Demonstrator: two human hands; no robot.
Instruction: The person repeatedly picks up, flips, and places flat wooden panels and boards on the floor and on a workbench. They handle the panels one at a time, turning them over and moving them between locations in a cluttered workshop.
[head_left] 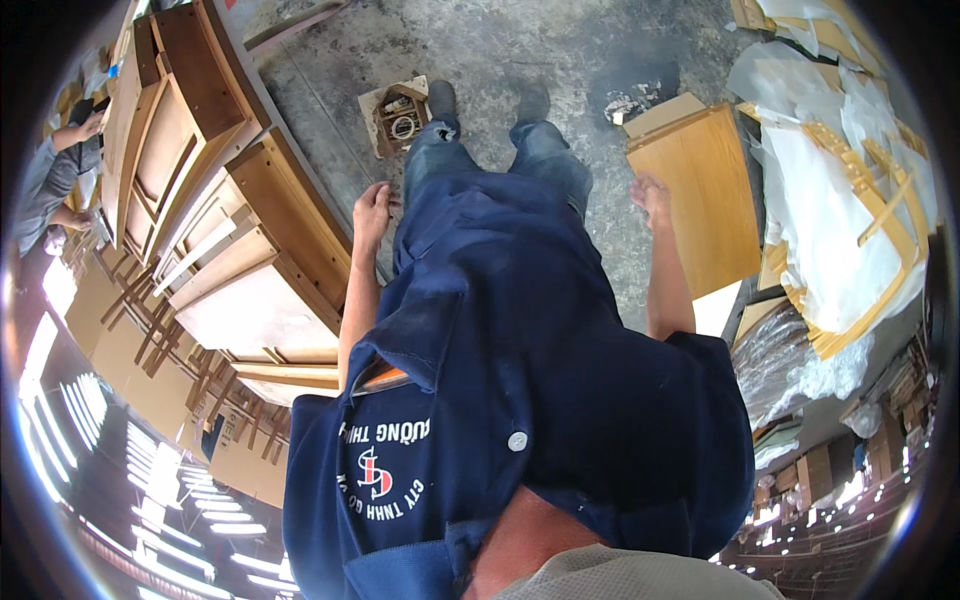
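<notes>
My left hand [373, 210] hangs beside my left thigh, close to the dark wooden edge of a stacked furniture piece [290, 215]. Its fingers are loosely bent and apart, and I see nothing in them. On the other side, my right hand [651, 198] hangs with half-curled fingers, also with nothing visible in it. It overlaps the near-left part of a flat, honey-coloured wooden panel [705, 190]; whether it touches the panel, I cannot tell. A brown cardboard piece [664, 115] lies at the panel's far end.
A small open box [398, 118] with ring-shaped items stands on the concrete floor [320, 110] by my left foot. Wooden furniture [185, 70] lines the left, where another person [60, 165] works. Plastic-wrapped wooden frames [840, 200] crowd the right.
</notes>
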